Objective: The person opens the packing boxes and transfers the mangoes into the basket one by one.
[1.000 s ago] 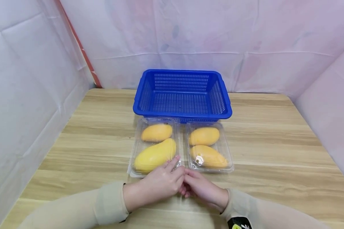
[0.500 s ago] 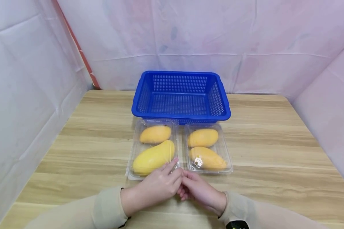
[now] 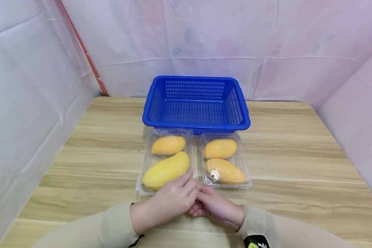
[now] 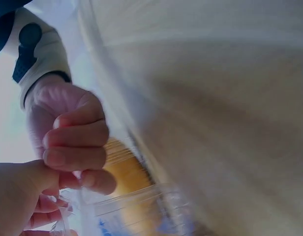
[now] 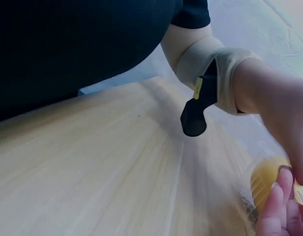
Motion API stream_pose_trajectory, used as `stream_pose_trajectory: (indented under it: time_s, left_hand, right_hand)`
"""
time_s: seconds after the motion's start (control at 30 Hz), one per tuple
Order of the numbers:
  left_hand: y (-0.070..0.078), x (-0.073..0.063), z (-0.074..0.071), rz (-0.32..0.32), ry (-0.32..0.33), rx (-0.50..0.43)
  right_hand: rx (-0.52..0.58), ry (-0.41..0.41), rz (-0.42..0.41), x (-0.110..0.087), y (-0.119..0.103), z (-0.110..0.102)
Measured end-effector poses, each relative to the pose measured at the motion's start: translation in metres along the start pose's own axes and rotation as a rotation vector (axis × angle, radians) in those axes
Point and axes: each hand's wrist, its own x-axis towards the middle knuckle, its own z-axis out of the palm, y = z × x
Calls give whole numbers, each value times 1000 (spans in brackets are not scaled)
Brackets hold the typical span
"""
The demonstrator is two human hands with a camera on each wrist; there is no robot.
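Observation:
Two clear plastic clamshell containers lie side by side in the head view. The left container (image 3: 146, 165) holds a large yellow mango (image 3: 165, 170) and a smaller orange one (image 3: 168, 144). Inside the right container (image 3: 247, 175) are two orange mangoes (image 3: 220, 148). My left hand (image 3: 175, 196) grips the left container's front right corner, its index finger over the lid. Meeting it there, my right hand (image 3: 218, 206) pinches the corner's edge, its lower fingers curled. In the left wrist view the clear plastic (image 4: 134, 201) shows by the fingers; the exact pinch is partly hidden.
A blue plastic basket (image 3: 196, 126) stands right behind both containers with nothing in it. Everything sits on a wood-grain table (image 3: 291, 165). Pale cloth walls (image 3: 217, 38) enclose the back and both sides. Black camera mounts are strapped at the wrists.
Both hands stay at the same container corner. The right hand's lower fingers have shifted slightly left. Containers and basket keep their places; the head view moved a little.

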Motion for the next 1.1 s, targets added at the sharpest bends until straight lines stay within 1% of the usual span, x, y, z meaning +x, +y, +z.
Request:
stream_pose_trajectory:
  time_s: [0.13, 0.2, 0.3, 0.47, 0.57, 0.63, 0.73, 0.87, 0.97, 1.03, 1.1]
  left_hand:
    - [1, -4, 0, -19, -36, -31]
    - [1, -5, 0, -28, -44, -39]
    - [0, -6, 0, -32, -27, -43]
    - [-2, -9, 1, 3, 29, -11]
    - [-3, -10, 2, 12, 41, -9]
    - [-3, -10, 2, 8, 42, -17]
    - [-2, -11, 1, -18, 41, -50]
    - [-2, -13, 1, -37, 44, -69]
    - [-3, -14, -1, -50, 8, -111]
    - [-4, -14, -4, -60, -31, -134]
    - [-6, -15, -8, -65, -76, -156]
  right_hand:
    - [2, -27, 3, 2, 0, -2]
    - [-3, -34, 4, 2, 0, -3]
    - [-19, -35, 1, 2, 0, -4]
    - [-42, -30, -2, 1, 1, -6]
    - [-52, -38, 0, 1, 1, -7]
    - [-57, -40, 1, 1, 2, -8]
    - [-69, -36, 3, 0, 1, -9]
    - [-92, -28, -4, -3, -1, -8]
    - [-136, -21, -7, -5, -4, -7]
    - [-190, -20, -5, -6, -6, -8]
    - [-251, -35, 5, -9, -10, -9]
